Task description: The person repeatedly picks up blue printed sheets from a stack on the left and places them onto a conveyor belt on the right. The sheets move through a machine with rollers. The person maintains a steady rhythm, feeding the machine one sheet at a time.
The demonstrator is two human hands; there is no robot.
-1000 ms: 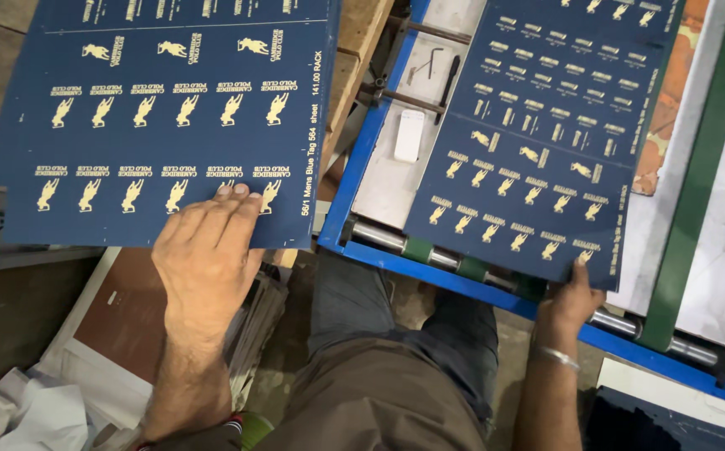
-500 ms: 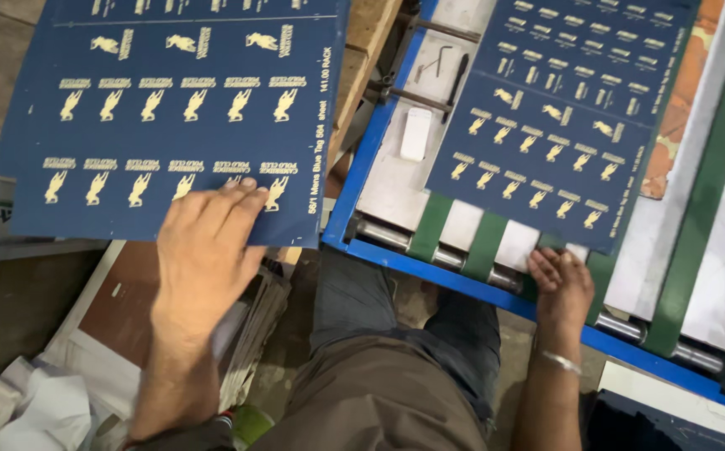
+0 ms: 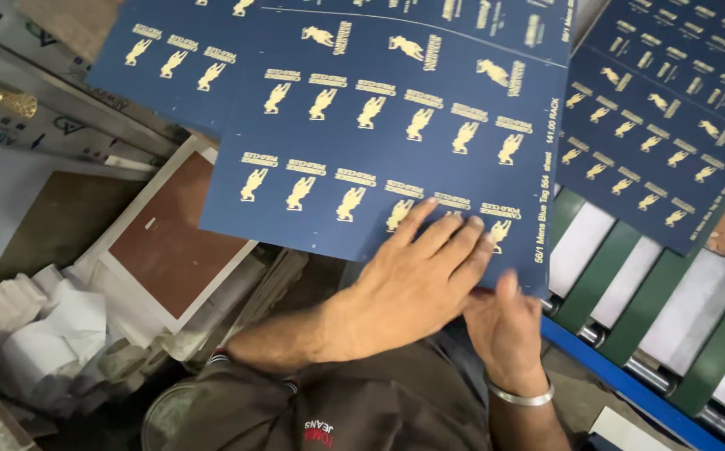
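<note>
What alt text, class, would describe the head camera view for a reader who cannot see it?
Both hands hold a navy printed sheet at its near edge: left hand flat on top, right hand gripping beneath. Another navy sheet lies on green conveyor belts.

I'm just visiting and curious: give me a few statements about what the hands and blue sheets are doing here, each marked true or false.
1. The left hand lies flat on a dark blue printed sheet. True.
2. The right hand holds a pair of scissors. False: it is at the sheet's lower edge, with no tool.
3. The sheets carry gold figures. True.
4. The conveyor belts are red. False: they are green.
5. A bangle circles the right wrist. True.
</note>
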